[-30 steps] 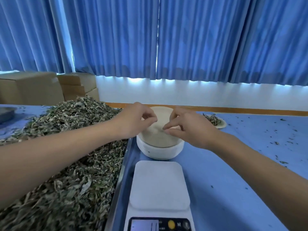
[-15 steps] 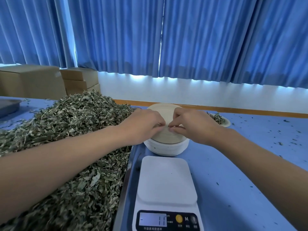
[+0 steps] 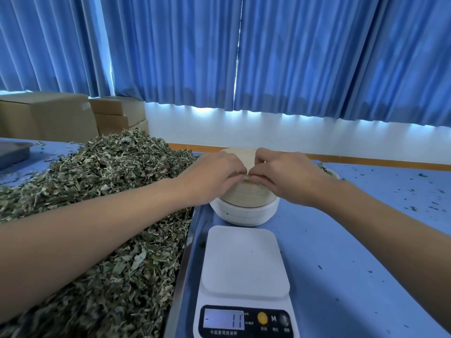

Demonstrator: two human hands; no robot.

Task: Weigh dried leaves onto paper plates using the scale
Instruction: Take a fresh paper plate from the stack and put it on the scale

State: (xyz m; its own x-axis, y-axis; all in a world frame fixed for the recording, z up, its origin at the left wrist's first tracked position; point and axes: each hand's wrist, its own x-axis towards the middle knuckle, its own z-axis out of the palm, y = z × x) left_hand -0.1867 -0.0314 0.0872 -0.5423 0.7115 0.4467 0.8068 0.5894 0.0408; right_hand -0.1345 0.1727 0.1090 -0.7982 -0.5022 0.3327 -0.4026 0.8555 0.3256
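- The near rim of the top plate (image 3: 240,154) on the stack of paper plates (image 3: 244,200) is pinched by the left hand (image 3: 214,176) and the right hand (image 3: 288,176), each grip closed on it, probably so that one plate is peeled free.
- The scale (image 3: 244,259), its platform bare, is set just nearer than the stack.
- The dried leaves (image 3: 97,191) are heaped at the left, and open table (image 3: 353,240) is left at the right.

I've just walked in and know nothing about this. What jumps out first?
A huge heap of dried leaves fills the left side. In the middle, the left hand and right hand pinch at the top of a stack of paper plates, just beyond a white scale with nothing on its pan. Blue curtains cover the back wall.
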